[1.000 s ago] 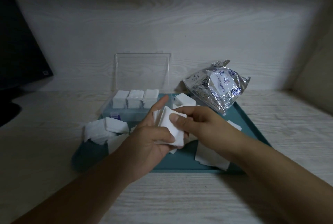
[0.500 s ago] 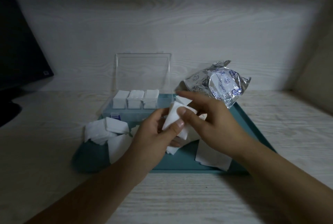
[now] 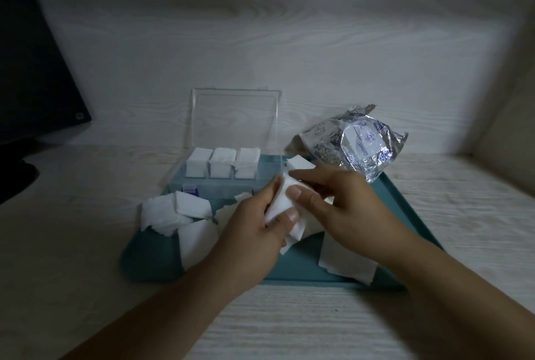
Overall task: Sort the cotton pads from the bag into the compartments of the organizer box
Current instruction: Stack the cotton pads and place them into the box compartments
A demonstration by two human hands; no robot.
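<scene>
Over a teal tray (image 3: 292,268), the left hand (image 3: 249,229) grips cotton pads (image 3: 282,204) while the right hand (image 3: 344,209) pinches them.

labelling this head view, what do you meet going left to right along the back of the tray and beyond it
monitor → organizer box, with three filled compartments in a row → bag

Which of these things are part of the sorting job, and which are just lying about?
Job: left hand, right hand, stack of cotton pads they hold, organizer box, bag, loose pads.
Lying about: teal tray, dark monitor.
</scene>
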